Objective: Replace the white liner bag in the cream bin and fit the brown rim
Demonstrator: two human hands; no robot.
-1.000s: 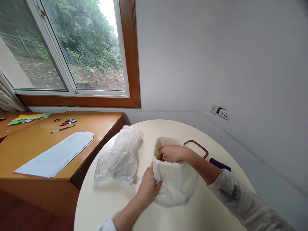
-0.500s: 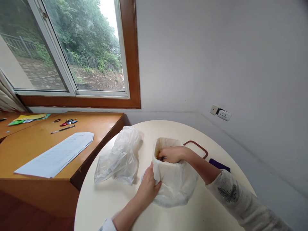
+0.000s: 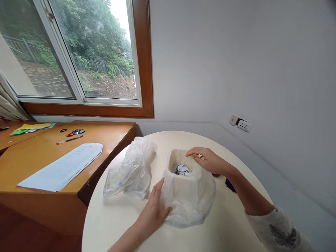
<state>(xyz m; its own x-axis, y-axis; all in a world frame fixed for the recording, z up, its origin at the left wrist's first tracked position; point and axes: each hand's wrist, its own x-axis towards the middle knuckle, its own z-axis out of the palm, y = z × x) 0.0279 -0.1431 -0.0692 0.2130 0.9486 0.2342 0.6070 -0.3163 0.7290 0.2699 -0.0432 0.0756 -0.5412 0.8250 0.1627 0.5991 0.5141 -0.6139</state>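
Note:
A small container lined with a white plastic bag (image 3: 189,196) stands on the round cream table (image 3: 126,220). Crumpled paper scraps (image 3: 181,169) lie inside its mouth. My left hand (image 3: 153,210) lies flat against the bag's near left side, fingers stretched out. My right hand (image 3: 207,160) rests on the far right rim of the bag, fingers loosely spread, holding nothing. A second, clear crumpled plastic bag (image 3: 130,169) lies to the left of the container.
A dark purple thing (image 3: 229,184) peeks out behind my right forearm. A wooden desk (image 3: 39,157) at the left carries a paper sheet (image 3: 61,168), a pen (image 3: 69,140) and small items. A wall socket (image 3: 241,123) sits at the right, under the grey wall.
My right hand came out of the container and moved to its far right rim, uncovering the paper scraps. My left hand let go of the bag's edge and now lies flat on its side.

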